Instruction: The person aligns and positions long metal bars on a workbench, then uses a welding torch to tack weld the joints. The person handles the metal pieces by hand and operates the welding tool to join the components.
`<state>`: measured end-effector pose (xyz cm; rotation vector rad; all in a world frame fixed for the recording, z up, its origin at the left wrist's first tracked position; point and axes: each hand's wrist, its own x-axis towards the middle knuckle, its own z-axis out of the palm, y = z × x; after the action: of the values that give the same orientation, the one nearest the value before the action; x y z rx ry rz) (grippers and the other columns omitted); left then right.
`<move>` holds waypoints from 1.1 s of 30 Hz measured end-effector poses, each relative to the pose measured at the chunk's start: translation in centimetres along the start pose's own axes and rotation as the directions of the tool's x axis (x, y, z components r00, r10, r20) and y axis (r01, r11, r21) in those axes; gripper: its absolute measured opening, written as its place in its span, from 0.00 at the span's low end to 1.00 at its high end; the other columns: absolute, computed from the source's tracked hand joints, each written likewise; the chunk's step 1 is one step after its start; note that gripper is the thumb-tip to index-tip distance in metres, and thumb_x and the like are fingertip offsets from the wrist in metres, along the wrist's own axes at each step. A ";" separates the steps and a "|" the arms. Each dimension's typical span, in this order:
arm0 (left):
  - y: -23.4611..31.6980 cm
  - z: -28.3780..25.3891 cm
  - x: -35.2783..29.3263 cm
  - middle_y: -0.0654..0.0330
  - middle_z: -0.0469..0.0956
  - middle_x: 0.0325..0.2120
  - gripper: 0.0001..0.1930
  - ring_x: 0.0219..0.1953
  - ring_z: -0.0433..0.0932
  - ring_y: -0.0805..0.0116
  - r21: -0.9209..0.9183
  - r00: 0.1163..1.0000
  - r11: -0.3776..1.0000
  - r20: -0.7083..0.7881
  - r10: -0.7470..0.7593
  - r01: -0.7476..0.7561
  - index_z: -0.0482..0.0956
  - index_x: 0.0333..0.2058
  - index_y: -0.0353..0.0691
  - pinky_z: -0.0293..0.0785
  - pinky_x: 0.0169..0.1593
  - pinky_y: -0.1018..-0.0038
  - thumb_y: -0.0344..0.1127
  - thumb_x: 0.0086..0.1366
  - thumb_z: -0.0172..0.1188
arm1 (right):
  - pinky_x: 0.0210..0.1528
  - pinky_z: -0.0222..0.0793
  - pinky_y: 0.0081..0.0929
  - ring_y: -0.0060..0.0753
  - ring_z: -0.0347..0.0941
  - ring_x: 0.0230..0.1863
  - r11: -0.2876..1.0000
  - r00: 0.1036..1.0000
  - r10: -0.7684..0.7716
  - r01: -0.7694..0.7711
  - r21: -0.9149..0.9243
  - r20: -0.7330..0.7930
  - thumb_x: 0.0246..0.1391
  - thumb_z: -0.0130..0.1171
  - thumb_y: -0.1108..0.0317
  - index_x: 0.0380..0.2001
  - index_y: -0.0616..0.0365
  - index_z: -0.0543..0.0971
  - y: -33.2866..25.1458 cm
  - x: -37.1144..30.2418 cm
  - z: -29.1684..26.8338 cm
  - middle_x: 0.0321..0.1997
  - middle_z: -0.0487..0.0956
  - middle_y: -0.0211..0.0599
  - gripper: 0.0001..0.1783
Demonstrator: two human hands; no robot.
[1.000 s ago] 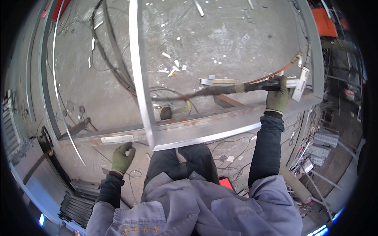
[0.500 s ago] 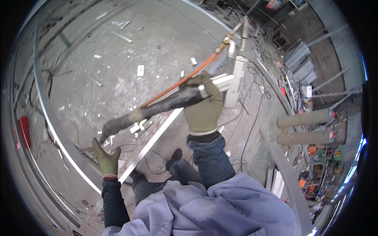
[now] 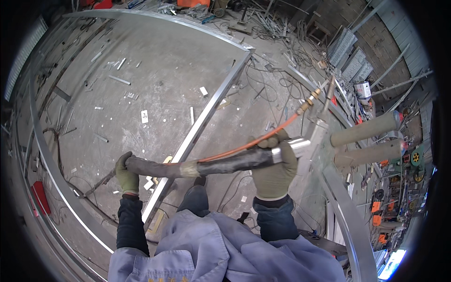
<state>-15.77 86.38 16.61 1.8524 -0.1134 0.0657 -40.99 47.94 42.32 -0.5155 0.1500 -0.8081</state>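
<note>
A worker's gloved right hand [image 3: 276, 170] closes around the metal end of a thick black hose [image 3: 202, 167], gripping it just behind a silver fitting [image 3: 293, 146]. The gloved left hand [image 3: 126, 173] wraps tightly around the hose's other visible end, so the hose runs roughly level between both hands, held above the concrete floor [image 3: 155, 80]. A thin orange line [image 3: 256, 140] rises along the hose and arcs up to a brass coupling [image 3: 311, 99] at the tip of the tool.

Below the hose, a straight steel bar [image 3: 202, 124] slants from the worker's knees toward the far edge of the floor, where it meets a curved steel rail [image 3: 155, 18]. A second curved rail [image 3: 47, 160] sweeps along the floor's left edge, beside a small red object [image 3: 40, 197]. Short metal offcuts [image 3: 118, 80] lie scattered across the middle of the floor. Two tan cylinders [image 3: 364, 141] sit at the right, near tangled cables [image 3: 277, 70] and stacked scrap. The worker wears a grey-blue jacket [image 3: 211, 249].
</note>
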 end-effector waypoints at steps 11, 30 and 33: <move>19.9 25.4 12.4 0.54 0.89 0.43 0.19 0.46 0.88 0.57 0.035 0.914 0.930 0.202 0.351 -0.365 0.89 0.53 0.39 0.83 0.53 0.64 0.23 0.64 0.68 | 0.58 0.79 0.36 0.26 0.82 0.47 0.942 0.913 -0.327 0.291 -0.169 -0.246 0.77 0.60 0.52 0.57 0.54 0.85 -14.3 16.6 -7.2 0.42 0.84 0.26 0.20; 35.3 56.1 14.7 0.61 0.90 0.35 0.22 0.40 0.86 0.50 0.348 0.723 0.641 0.442 0.531 -0.684 0.89 0.51 0.48 0.80 0.52 0.56 0.31 0.54 0.75 | 0.49 0.77 0.27 0.24 0.76 0.40 0.973 0.940 -0.229 0.222 -0.060 -0.251 0.69 0.71 0.52 0.47 0.52 0.80 -35.6 48.4 -22.9 0.39 0.80 0.22 0.17; 35.7 58.7 14.6 0.59 0.90 0.36 0.21 0.41 0.86 0.50 0.381 0.794 0.712 0.435 0.425 -0.590 0.90 0.50 0.48 0.80 0.53 0.55 0.30 0.55 0.74 | 0.49 0.79 0.27 0.24 0.77 0.39 0.979 0.946 -0.194 0.203 0.009 -0.261 0.69 0.71 0.52 0.49 0.53 0.80 -35.8 54.4 -22.5 0.40 0.81 0.23 0.18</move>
<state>-6.04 19.54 35.68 2.2899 -0.9318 0.2034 -34.15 -20.60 44.05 -0.3925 0.3283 -1.0734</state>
